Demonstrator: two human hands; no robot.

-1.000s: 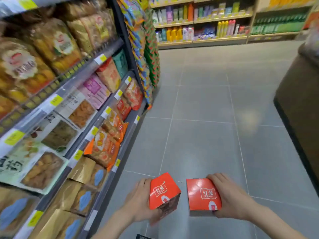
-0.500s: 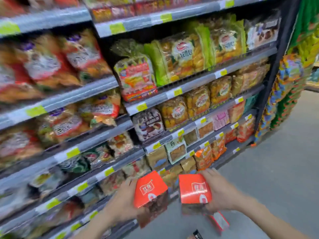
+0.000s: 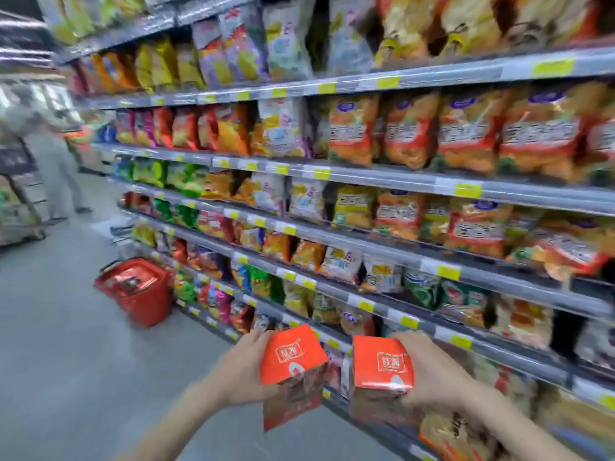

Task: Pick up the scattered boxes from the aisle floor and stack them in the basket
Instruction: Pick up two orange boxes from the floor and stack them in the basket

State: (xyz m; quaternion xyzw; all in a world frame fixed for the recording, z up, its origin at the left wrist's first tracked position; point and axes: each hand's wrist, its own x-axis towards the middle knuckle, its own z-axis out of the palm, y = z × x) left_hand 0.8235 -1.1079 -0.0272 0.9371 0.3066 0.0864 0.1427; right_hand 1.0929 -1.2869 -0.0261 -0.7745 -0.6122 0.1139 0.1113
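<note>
My left hand [image 3: 241,371] grips one red box [image 3: 291,359] with a white logo, held tilted low in the middle of the view. Just to its right, my right hand [image 3: 429,371] grips a second red box [image 3: 382,367] of the same kind. The two boxes are side by side, a small gap between them. A red shopping basket [image 3: 139,291] stands on the grey floor to the left and farther away, against the foot of the shelves. Something red lies inside it, too blurred to name.
Tall shelves [image 3: 366,181] full of snack bags run along the right side of the aisle. A person [image 3: 53,168] stands far down the aisle at left, beside a rack [image 3: 16,194]. Grey tiled floor [image 3: 60,361] stretches between me and the basket.
The view has swung left from the open aisle to the shelves and down the aisle, bringing the basket into sight. Both hands still hold their boxes in front of me.
</note>
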